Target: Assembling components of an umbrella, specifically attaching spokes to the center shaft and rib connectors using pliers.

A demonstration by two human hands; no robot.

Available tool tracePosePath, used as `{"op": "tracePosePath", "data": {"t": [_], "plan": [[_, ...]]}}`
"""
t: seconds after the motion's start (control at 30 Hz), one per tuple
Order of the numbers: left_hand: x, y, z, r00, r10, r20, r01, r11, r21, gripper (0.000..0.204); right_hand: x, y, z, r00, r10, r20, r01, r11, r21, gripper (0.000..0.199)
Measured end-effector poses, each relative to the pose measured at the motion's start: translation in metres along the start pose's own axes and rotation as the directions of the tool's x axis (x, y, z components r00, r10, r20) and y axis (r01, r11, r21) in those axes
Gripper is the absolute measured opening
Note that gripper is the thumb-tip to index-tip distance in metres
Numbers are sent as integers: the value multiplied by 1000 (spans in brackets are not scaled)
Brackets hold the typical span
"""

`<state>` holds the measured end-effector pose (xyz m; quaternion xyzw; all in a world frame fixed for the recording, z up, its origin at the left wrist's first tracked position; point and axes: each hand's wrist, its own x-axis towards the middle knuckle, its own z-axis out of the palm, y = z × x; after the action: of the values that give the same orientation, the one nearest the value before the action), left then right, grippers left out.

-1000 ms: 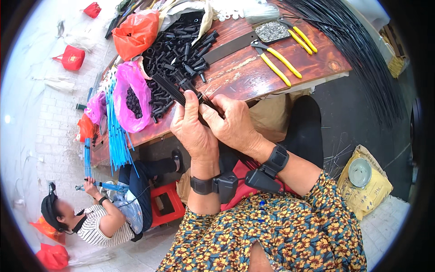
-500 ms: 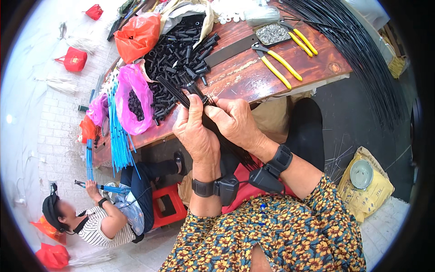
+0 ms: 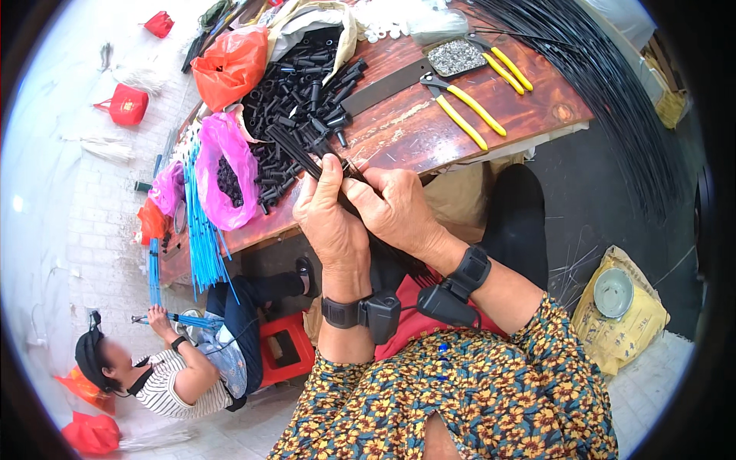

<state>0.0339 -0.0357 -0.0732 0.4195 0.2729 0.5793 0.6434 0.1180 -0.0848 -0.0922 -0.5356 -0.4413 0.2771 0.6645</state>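
Head view shows left hand (image 3: pixel 331 222) and right hand (image 3: pixel 395 208) both clenched on a black rod bundle (image 3: pixel 295 153) (long axis toward ten o'clock) above the worktop (image 3: pixel 429 126).

Wooden table (image 3: pixel 414 130): black tubes (image 3: pixel 307 84), yellow pliers (image 3: pixel 464 111), pink bag (image 3: pixel 226 169).

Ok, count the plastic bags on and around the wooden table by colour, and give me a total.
Orange-red bags: 2, one at the table's far end, a smaller one at its left edge
Pink bags: 2, a large one holding black pieces, a smaller one beside it
Total: 4 bags
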Motion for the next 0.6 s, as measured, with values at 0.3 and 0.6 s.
{"op": "tracePosePath", "data": {"t": [0.3,0.6], "plan": [[-9,4,7,998,0,57,-3,999,44,13,-1,-1,-7,996,-72,-45,74,997,26,35],[-8,5,0,999,22,39,-27,990,139,15,-2,1,-13,993,28,113,-26,1000,-17,33]]}}
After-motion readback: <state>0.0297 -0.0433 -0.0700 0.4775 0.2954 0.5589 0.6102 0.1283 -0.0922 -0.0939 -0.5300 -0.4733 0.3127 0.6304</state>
